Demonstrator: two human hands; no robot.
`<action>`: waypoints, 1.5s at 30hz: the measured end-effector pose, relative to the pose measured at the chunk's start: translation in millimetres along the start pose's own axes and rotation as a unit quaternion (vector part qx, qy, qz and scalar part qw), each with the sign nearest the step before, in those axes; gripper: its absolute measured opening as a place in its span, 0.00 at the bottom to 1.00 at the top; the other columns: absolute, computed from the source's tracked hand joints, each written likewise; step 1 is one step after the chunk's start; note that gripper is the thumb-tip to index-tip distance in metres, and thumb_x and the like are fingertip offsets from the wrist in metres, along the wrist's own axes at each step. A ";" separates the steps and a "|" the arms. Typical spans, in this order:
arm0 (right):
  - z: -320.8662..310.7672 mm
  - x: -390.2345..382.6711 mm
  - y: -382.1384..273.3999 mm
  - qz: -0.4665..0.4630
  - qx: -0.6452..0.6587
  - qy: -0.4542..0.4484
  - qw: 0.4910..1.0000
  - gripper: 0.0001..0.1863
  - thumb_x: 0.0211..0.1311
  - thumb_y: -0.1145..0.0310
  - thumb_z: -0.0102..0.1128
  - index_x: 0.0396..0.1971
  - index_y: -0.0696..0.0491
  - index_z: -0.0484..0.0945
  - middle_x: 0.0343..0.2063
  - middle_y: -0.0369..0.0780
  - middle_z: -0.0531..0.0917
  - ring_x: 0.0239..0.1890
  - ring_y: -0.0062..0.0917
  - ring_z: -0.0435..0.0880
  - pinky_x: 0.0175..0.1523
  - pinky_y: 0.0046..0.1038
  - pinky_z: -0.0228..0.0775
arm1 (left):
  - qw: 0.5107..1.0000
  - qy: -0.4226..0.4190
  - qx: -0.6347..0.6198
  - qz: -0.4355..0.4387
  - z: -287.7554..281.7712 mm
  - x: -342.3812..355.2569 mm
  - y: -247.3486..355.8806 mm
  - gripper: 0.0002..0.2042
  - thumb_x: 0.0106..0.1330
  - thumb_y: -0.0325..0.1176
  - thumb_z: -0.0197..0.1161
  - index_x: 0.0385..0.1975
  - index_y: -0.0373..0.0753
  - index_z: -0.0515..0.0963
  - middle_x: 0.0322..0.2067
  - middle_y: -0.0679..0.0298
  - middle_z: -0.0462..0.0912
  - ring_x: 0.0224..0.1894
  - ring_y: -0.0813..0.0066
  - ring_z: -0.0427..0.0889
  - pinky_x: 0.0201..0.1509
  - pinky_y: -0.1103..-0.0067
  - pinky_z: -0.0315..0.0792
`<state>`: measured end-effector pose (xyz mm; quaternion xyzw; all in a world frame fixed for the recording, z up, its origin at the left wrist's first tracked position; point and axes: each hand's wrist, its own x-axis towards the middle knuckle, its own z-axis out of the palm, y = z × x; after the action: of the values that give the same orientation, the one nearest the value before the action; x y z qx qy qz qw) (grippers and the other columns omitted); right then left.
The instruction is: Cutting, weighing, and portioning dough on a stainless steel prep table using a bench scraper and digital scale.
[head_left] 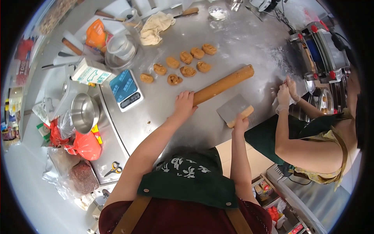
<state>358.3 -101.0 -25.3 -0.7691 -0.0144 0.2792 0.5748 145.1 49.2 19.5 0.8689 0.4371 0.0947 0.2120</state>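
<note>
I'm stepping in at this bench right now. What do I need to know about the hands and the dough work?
Left hand: on the near end of the wooden rolling pin, lying on the steel table.
Right hand: on the handle of the bench scraper.
Done: nine shaped dough pieces lie beyond the pin.
Left: a dough lump lies unshaped at the far edge.
A co-worker's hands work to the right.

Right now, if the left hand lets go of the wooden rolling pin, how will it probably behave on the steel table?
The rolling pin is a plain round cylinder on smooth, floured steel, so it may well roll. It looks thick and solid, so probably stiff and rather heavy. Only the left hand grips one end, so the far end could swing.
</note>
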 end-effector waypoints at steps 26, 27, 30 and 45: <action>30.9 14.2 -2.3 0.186 0.364 -0.276 0.870 0.15 0.61 0.75 0.51 0.48 0.53 0.66 0.39 0.36 0.75 0.43 0.26 0.76 0.50 0.32 0.71 | 0.996 0.027 0.076 0.025 -49.8 -44.0 41.4 0.17 0.42 0.27 0.59 0.36 0.36 0.72 0.36 0.58 0.70 0.42 0.60 0.70 0.43 0.70 0.66; 22.6 1.3 -7.7 0.162 0.372 -0.318 0.857 0.15 0.61 0.73 0.51 0.49 0.53 0.65 0.39 0.36 0.75 0.42 0.26 0.76 0.51 0.33 0.70 | 0.997 0.026 0.070 0.034 -59.0 -52.3 43.8 0.19 0.42 0.27 0.61 0.38 0.37 0.71 0.36 0.58 0.70 0.42 0.60 0.70 0.43 0.69 0.66; 5.8 -40.7 -28.5 0.182 0.335 -0.283 0.880 0.15 0.61 0.71 0.52 0.47 0.54 0.66 0.38 0.35 0.74 0.40 0.26 0.76 0.48 0.32 0.71 | 0.998 -0.008 0.042 0.044 -88.5 -72.9 47.8 0.21 0.43 0.28 0.61 0.41 0.37 0.71 0.36 0.58 0.69 0.42 0.60 0.70 0.44 0.69 0.67; -28.4 -141.8 -68.1 -0.236 -0.136 -0.155 0.950 0.11 0.58 0.69 0.55 0.35 0.61 0.69 0.22 0.37 0.75 0.24 0.17 0.71 0.30 0.22 0.67 | 0.990 0.061 -0.102 -0.076 -25.8 -188.6 -34.1 0.31 0.44 0.32 0.67 0.51 0.36 0.65 0.48 0.57 0.68 0.52 0.57 0.65 0.55 0.67 0.61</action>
<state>271.7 -151.4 99.2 -0.7618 -0.3222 0.2463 0.5052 -1.6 -76.2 31.1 0.7997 0.5021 0.1752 0.2787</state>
